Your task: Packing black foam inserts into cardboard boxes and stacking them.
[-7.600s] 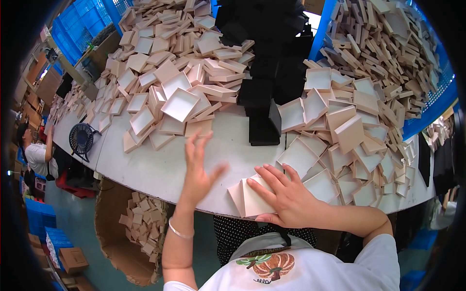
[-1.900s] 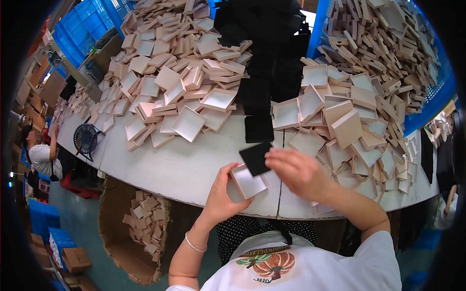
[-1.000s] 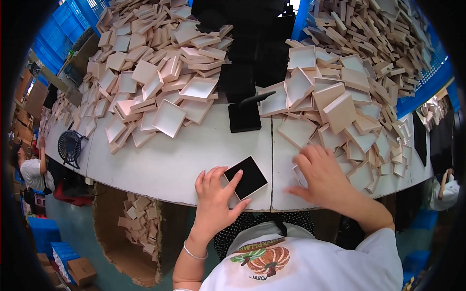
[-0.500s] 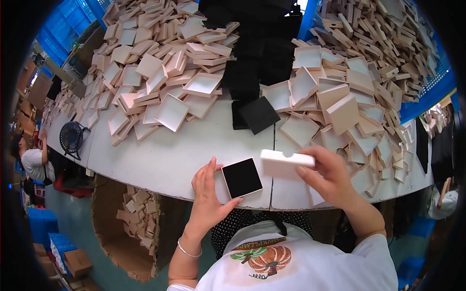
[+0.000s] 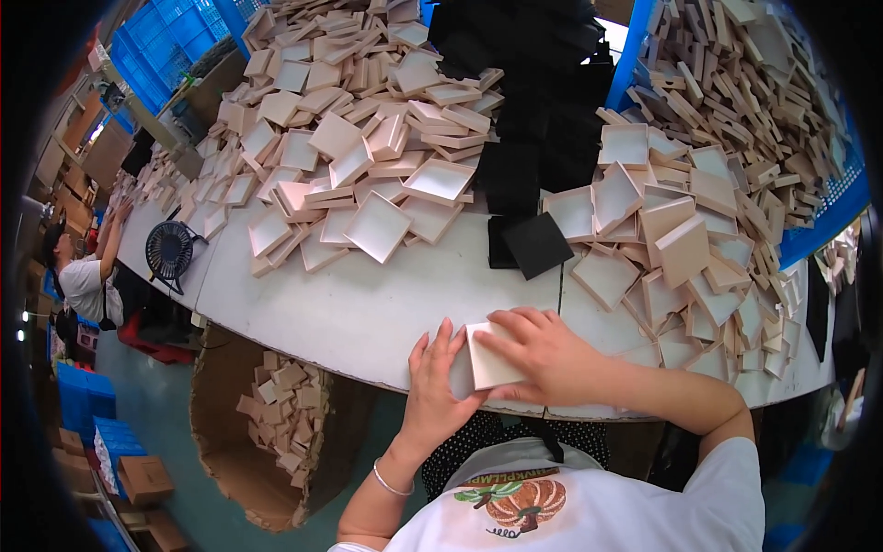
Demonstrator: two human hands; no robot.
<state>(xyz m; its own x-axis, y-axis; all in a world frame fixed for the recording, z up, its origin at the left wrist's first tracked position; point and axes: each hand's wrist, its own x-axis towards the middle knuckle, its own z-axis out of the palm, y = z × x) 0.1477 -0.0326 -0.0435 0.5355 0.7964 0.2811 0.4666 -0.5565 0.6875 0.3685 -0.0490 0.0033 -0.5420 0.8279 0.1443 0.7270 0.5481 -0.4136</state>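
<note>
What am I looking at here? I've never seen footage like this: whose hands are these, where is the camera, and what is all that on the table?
There is no machine: a person works with bare hands. The camera sits on their head looking down, and its fisheye lens bends straight edges.

The left hand and right hand both press on a small pale square box at the near edge of the white table. Beyond it lie heaps of pale box trays and lids on the left, more on the right, and black square pieces between them. A small black fan stands at the left, and a cardboard bin of boxes sits below the table.
</note>
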